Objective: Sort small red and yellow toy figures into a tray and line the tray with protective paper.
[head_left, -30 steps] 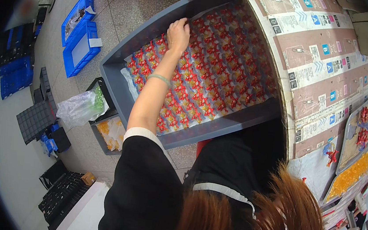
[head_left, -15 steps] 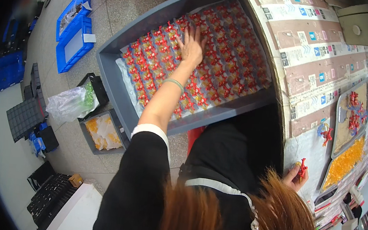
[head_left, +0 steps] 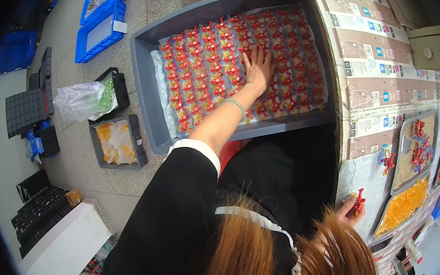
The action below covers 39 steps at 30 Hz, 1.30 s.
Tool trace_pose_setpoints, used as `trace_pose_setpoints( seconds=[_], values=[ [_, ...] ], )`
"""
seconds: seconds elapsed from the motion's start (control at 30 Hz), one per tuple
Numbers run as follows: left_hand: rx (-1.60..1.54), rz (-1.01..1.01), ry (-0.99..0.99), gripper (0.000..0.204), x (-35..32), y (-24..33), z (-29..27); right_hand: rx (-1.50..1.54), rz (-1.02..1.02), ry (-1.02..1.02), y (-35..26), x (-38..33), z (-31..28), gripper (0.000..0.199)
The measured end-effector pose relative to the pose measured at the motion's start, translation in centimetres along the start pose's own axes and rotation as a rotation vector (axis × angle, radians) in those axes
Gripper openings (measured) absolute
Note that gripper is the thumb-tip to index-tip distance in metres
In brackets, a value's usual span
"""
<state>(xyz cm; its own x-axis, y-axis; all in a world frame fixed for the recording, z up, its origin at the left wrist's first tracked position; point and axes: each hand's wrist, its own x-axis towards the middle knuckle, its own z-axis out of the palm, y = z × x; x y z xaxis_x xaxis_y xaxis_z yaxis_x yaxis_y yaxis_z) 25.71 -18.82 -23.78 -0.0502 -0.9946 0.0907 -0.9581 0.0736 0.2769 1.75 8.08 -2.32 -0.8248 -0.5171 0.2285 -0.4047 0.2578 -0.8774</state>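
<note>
My left hand reaches into a large grey bin, fingers spread flat over rows of small red toy figures with yellow and translucent bluish parts. It appears to touch the figures; whether it presses on any of them is hard to tell. A pale green bangle circles that wrist. At the bench edge, my right hand is closed around a single red toy figure, partly covered by the fingers. Another red and blue figure lies on the bench just beyond it.
On the bench to the right are a tray with red figures and a tray of orange-yellow pieces. Blue crates, a box with orange pieces and a plastic bag rest on the floor at left.
My left hand has slid right and slightly nearer over the figures in the bin. My right hand keeps hold of its red figure. The whole view has shifted a little.
</note>
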Motion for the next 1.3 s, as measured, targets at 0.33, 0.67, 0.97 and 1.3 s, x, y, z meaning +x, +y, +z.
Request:
trace_pose_setpoints(
  seconds=[0.33,0.67,0.97,1.3],
  values=[
    [-0.244,-0.24,-0.043,0.044,-2.2,-1.6,-7.2,-0.021,-0.073,-0.054,0.6,0.4,-0.9,0.022],
    [-0.072,-0.404,0.049,0.039,-2.6,-13.4,-6.6,-0.047,-0.058,-0.014,0.2,0.8,-0.6,0.024],
    [-0.026,-0.427,-0.033,0.046,-0.1,-12.8,-3.1,-0.251,0.103,-0.023,5.1,1.9,-3.2,0.035],
    [0.037,-0.466,0.117,0.048,0.3,-18.6,-6.7,-0.151,-0.008,0.089,-0.3,0.9,0.4,0.024]
  ],
)
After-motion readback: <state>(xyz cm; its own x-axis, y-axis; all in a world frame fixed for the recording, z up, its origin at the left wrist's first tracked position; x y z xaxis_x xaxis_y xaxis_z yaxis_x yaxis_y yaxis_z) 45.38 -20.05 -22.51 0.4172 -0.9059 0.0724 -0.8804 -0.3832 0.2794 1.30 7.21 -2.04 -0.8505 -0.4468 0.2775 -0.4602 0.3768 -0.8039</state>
